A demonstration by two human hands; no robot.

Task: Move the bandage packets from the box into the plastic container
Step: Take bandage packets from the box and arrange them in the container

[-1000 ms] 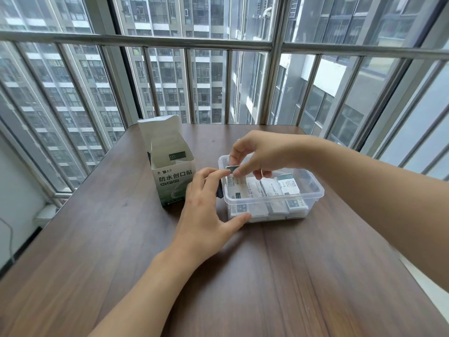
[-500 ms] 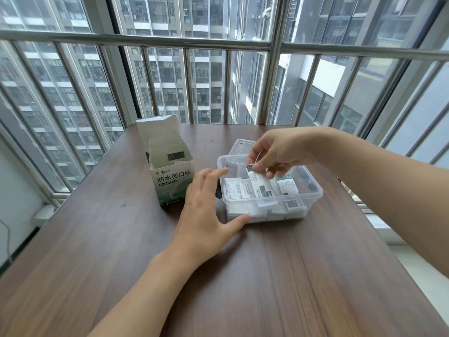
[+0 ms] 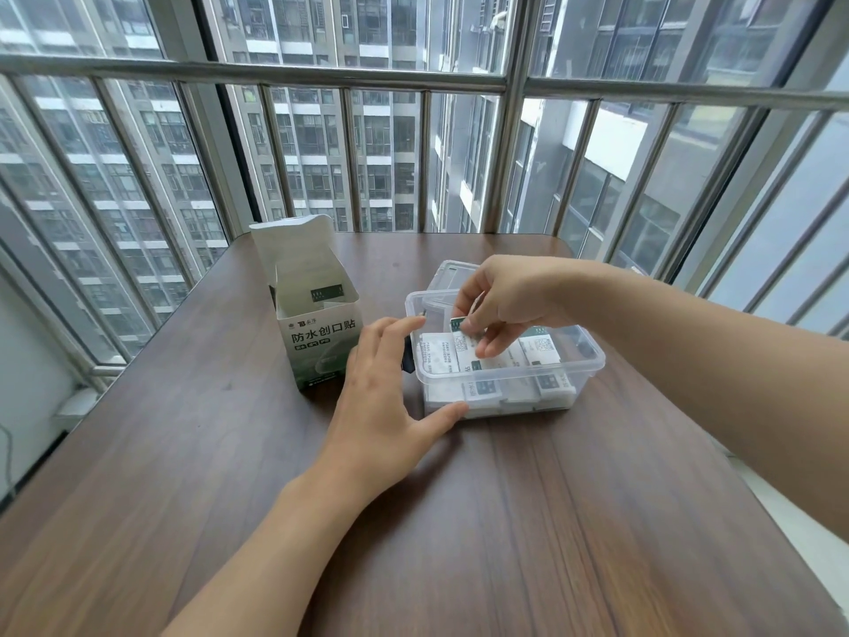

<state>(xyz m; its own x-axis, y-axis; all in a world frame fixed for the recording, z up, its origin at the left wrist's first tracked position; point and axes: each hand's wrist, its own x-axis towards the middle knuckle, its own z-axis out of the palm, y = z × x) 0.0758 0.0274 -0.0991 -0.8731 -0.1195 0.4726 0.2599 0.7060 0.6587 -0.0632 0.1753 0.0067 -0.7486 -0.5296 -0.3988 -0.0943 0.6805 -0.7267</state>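
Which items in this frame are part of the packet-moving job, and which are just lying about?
Job: box, open; plastic container; bandage packets in it; right hand pinching one packet; left hand against the container.
Lying about: clear lid behind the container; table.

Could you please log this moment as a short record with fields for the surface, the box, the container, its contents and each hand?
surface: wooden table beside a railed window
box: cardboard box upright, top flaps open, left of the container
container: clear plastic container, no lid on it
contents: bandage packets lying flat inside
left hand: left hand open, steadying the container's near left corner
right hand: right hand pinching one packet over the container
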